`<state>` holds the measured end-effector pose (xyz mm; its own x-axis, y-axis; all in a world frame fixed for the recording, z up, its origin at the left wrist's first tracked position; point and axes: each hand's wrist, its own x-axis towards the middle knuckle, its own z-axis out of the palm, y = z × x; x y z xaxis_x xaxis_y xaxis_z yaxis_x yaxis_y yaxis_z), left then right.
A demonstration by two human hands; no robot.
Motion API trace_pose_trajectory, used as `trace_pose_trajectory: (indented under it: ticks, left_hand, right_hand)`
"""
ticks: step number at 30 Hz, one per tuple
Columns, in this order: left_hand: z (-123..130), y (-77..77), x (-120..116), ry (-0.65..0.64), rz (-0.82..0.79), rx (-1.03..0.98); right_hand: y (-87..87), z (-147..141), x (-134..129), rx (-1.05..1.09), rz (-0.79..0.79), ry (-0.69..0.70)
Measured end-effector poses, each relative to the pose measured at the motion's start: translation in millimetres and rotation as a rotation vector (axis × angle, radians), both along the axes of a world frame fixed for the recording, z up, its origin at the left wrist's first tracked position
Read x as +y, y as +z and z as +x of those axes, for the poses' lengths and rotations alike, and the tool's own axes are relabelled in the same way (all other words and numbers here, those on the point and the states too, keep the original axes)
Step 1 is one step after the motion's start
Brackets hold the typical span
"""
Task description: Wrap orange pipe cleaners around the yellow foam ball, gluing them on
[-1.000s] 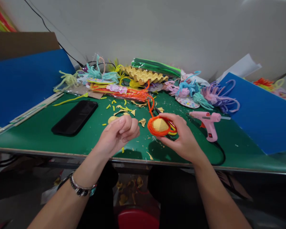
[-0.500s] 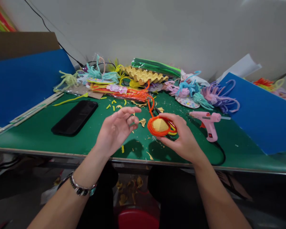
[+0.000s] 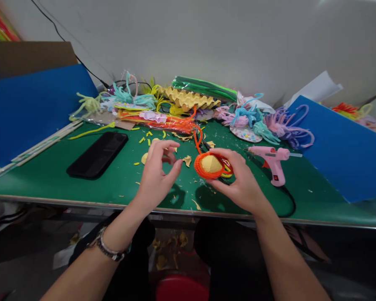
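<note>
Between the thumb and fingers of my right hand [image 3: 240, 177] is a small cup of yellow egg-carton card [image 3: 210, 164], ringed with an orange pipe cleaner [image 3: 201, 170]. The pipe cleaner's loose end [image 3: 198, 140] sticks up behind the cup. My left hand [image 3: 159, 171] hovers over the table just left of it, fingers curved and apart, with nothing in them. Close to my left fingers lie scraps of yellow card [image 3: 187, 160]. Some yellow pipe cleaner [image 3: 227, 174] shows behind the cup, partly hidden by my right hand.
A pink glue gun [image 3: 275, 161] lies to the right, its cord hanging toward the front edge. A black phone [image 3: 97, 154] is at the left. Bagged pipe cleaners [image 3: 166, 122] and an egg carton [image 3: 189, 99] are at the back. Blue boards [image 3: 341, 150] flank the green table [image 3: 90, 188].
My left hand has turned from palm showing to back showing, its thumb now toward the cup. A round yellow piece has come into sight behind it. My right hand keeps its hold.
</note>
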<state>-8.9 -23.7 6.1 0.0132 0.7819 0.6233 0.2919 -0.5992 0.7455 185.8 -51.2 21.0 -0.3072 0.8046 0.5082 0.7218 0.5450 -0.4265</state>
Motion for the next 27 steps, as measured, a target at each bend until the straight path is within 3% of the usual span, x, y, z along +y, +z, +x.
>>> trace_pose_trajectory:
  ticks: [3,6,11,13,17,20,23,27]
  left_hand:
    - [-2.6,2.4,-0.7,0.066,-0.033,0.095]
    - [-4.1,1.0,-0.6,-0.029,-0.227,0.008]
    - [-0.2,-4.3,1.4,-0.070,-0.246,-0.136]
    - [1.0,-2.7,0.9,-0.179,-0.390,-0.194]
    - [1.8,1.3,-4.1,-0.608,-0.763,-0.221]
    - [2.4,0.5,-8.8,-0.840,-0.868,-0.225]
    - [2.7,-1.7,-11.4,-0.913,-0.854,-0.278]
    - [1.3,-3.7,-11.4,-0.918,-0.832,-0.313]
  right_hand:
    - [-0.8,0.1,0.8,-0.001,0.008,0.007]
    - [-1.0,-0.5,1.3,-0.002,0.014,0.026]
    - [2.3,-4.1,-2.4,0.021,0.000,0.087]
    - [4.4,-6.3,-4.8,0.023,-0.024,0.131]
    - [7.7,-10.0,-7.7,0.042,-0.074,0.249]
    - [8.2,-11.0,-7.9,0.007,-0.093,0.312]
    - [7.6,-11.0,-7.4,-0.033,-0.075,0.333]
    - [6.4,-11.2,-6.6,-0.012,-0.083,0.337]
